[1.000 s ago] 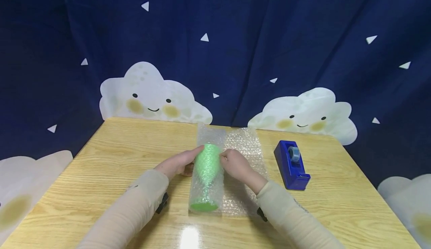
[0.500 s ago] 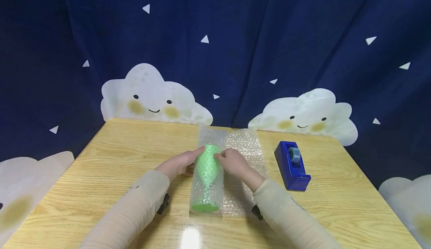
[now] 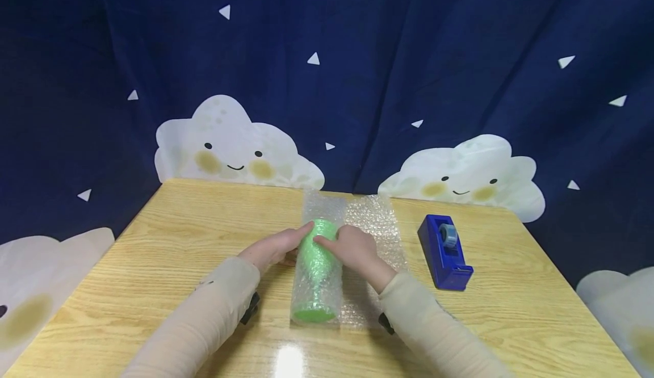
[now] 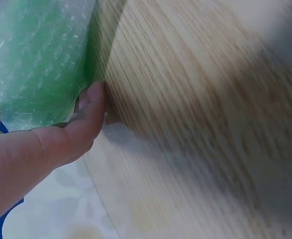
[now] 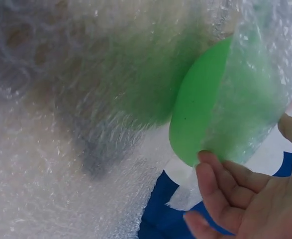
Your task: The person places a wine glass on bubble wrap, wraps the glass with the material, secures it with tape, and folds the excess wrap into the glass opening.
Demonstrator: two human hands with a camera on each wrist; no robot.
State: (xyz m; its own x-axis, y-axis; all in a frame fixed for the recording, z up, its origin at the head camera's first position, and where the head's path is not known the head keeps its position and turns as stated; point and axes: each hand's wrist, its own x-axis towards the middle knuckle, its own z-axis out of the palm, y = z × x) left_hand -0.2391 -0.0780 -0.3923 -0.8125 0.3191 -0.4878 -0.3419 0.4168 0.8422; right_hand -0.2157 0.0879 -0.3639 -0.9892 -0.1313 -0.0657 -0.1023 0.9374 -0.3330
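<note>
A green goblet point(image 3: 318, 264) lies on its side, bowl away from me and round foot toward me, with bubble wrap point(image 3: 375, 222) folded over it. My left hand point(image 3: 278, 246) grips the wrapped bowl from the left, thumb on top and fingers low at its side. From the right, my right hand point(image 3: 357, 248) holds the wrap over the bowl, its thumb laid across the top. In the right wrist view, bare green bowl point(image 5: 193, 109) shows beneath the wrap's edge, with curled fingertips point(image 5: 205, 158) right at it. The left wrist view shows the bowl's other side covered.
A blue tape dispenser point(image 3: 444, 253) with a roll of clear tape stands to the right on the wooden table point(image 3: 204, 213). The wrap's loose part spreads flat to the right of the goblet. A dark blue curtain point(image 3: 276, 37) hangs behind the table.
My right hand has shifted left, its thumb moving from the goblet's right edge onto the top of the wrapped bowl. The left hand keeps its grip, and the goblet stays almost where it was.
</note>
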